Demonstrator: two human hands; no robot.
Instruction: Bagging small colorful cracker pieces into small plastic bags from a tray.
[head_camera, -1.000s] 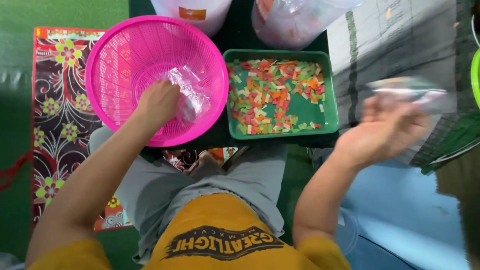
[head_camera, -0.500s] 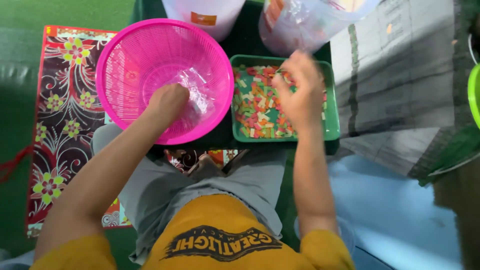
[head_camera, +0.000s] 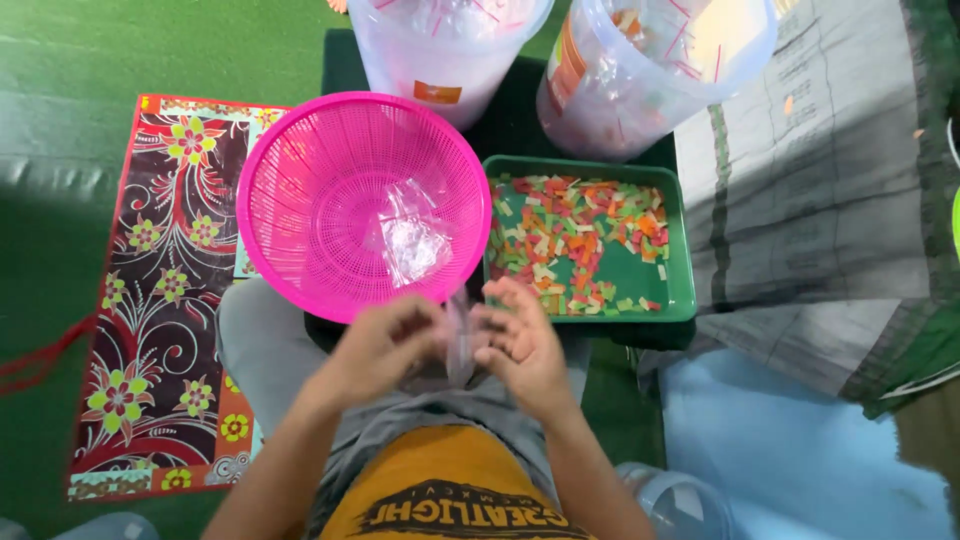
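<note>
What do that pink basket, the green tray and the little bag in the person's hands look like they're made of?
Pink basket: moulded plastic, judging by its fine, even mesh and slight sheen.
Green tray: likely rigid plastic, with a smooth rim.
Small bag, held between left hand and right hand: thin clear plastic film, see-through and crinkled.

your mustard-yellow cotton t-shirt (head_camera: 440, 480) with a dark printed band of lettering across the chest, sleeves ending above the elbows, your grey fabric trousers (head_camera: 270, 340) over bent knees, your bare left hand (head_camera: 385, 345), your bare right hand (head_camera: 520, 340), no rings or watch showing
</note>
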